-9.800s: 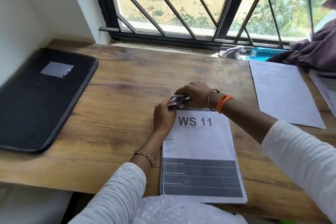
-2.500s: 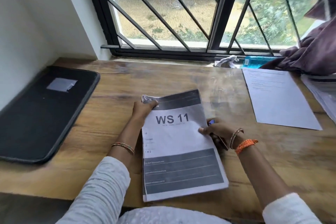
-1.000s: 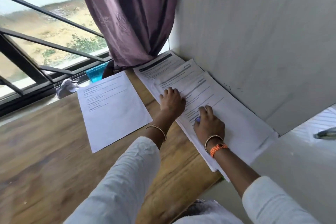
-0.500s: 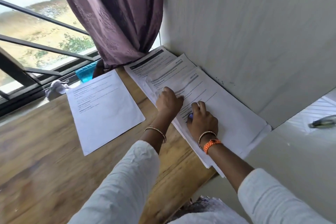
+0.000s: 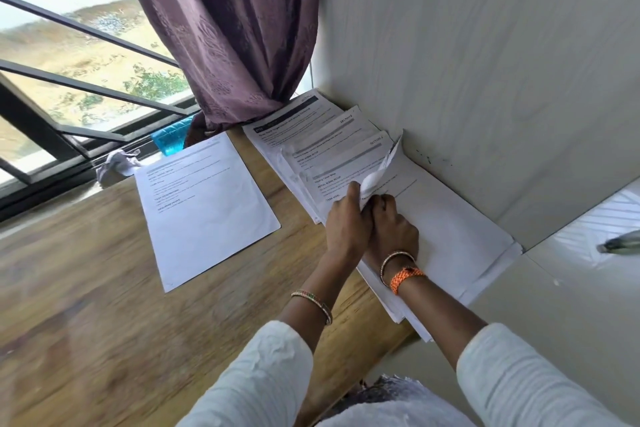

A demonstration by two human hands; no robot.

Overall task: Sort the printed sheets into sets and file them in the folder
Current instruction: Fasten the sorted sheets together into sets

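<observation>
— Where are the printed sheets found?

— Mostly they are seen fanned in an overlapping stack along the right edge of the wooden bench, pushed up against the pale wall panel. The far end of the stack is tucked under the hem of the purple curtain. A single printed page is laid apart to the left of the stack, flat on the wood.

— And how are the hands placed?

— Both are brought together over the middle of the stack. The top sheet's corner is lifted and curled upward; it is pinched by the left hand, whose thumb and fingers are closed on the paper. The right hand is set just beside it, knuckles up and fingers curled down at the same fold; whether paper is actually gripped by it cannot be told.

— Anything else noted?

— A bangle is worn on the left wrist, a bangle and an orange braided band on the right. A blue packet and a crumpled white cloth are lying by the barred window.
</observation>
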